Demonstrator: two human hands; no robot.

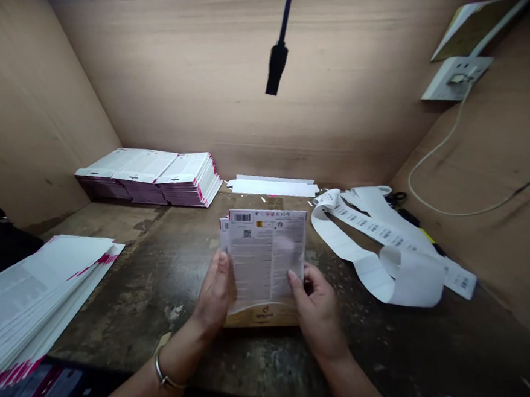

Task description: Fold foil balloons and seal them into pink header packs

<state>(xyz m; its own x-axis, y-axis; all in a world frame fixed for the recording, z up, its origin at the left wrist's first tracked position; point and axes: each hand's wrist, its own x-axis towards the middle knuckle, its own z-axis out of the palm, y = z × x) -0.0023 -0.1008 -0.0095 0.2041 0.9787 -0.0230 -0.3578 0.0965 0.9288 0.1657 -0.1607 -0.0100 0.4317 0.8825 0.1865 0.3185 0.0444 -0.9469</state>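
Note:
Both hands hold a printed card packet (264, 253) upright over the worn wooden bench (119, 317). Its back shows a barcode, a QR code and dense small text, and a tan lower part with a logo. At least one more card edge shows behind it on the left. My left hand (215, 293) grips its left edge, with a metal bangle (165, 378) on that wrist. My right hand (316, 310) holds the right edge, fingers against the card. A long white strip of barcode labels (377, 239) lies curled to the right of my right hand.
Stacks of white-and-magenta packets (191, 179) stand against the back wall, and a larger stack (31, 299) lies at the left. White paper strips (271, 187) and black-handled scissors (396, 199) lie ahead. A dark cable-hung object (276, 67) dangles above. Cardboard walls surround the bench, with a wall socket (456, 78) at right.

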